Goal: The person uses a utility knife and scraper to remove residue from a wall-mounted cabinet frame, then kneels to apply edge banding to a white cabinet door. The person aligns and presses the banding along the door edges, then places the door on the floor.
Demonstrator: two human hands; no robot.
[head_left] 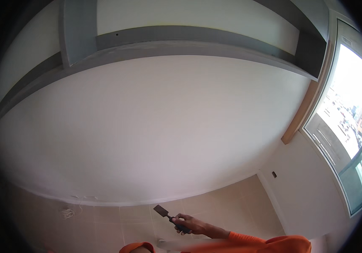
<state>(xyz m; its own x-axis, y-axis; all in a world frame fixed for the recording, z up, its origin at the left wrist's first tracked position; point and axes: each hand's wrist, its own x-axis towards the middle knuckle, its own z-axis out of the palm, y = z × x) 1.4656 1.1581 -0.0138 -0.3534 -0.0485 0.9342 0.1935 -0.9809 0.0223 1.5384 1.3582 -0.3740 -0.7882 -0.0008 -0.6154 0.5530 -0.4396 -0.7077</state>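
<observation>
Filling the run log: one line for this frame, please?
right hand: grips scraper, blade up-left | left hand: not in view | wall: white, ahead, blade not touching it | floor: beige tiles | window: right

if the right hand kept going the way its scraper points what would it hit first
Probably the white wall: the right hand aims the scraper up-left toward its base, nothing visible between, though depth is unclear.

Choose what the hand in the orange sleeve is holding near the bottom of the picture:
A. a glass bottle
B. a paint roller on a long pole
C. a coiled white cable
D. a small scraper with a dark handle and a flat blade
D. The right hand has its fingers wrapped round the dark handle of a small scraper, whose flat blade points toward the white wall.
</observation>
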